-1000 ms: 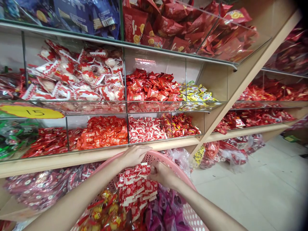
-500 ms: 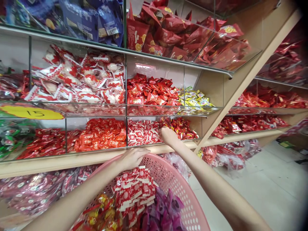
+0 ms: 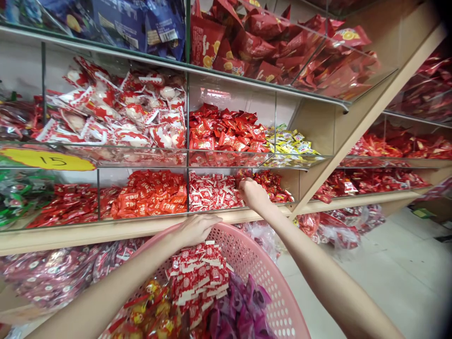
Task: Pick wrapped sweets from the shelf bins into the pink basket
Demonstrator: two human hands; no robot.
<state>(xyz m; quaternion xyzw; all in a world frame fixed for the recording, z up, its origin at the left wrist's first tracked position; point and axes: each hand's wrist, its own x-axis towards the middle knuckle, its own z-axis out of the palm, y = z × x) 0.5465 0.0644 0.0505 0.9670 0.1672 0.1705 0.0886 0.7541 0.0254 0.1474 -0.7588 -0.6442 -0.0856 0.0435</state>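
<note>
My left hand [image 3: 198,229] grips the far rim of a pink perforated plastic basket [image 3: 278,282], fingers along the rim. Inside the basket lie a pile of red-and-white candy packets [image 3: 197,278], purple-wrapped candies [image 3: 243,306] and gold-and-red wrapped candies [image 3: 150,313]. My right hand [image 3: 254,194] is at the front of the lowest shelf, closed. It is between a bin of small red-and-white candies [image 3: 215,190] and a bin of dark red and yellow candies [image 3: 273,183]. Anything within its fingers is hidden.
Clear dividers split the shelf [image 3: 141,230] into bins. Orange-red packets [image 3: 151,193] fill the bin to the left. A yellow price tag [image 3: 49,158] hangs above. A slanted wooden panel [image 3: 339,150] stands at right. Bagged goods [image 3: 328,228] lie below on the tiled floor [image 3: 399,254].
My right hand has shifted slightly to the right and back, still closed. The view has moved a little. My left hand stays on the basket rim.
</note>
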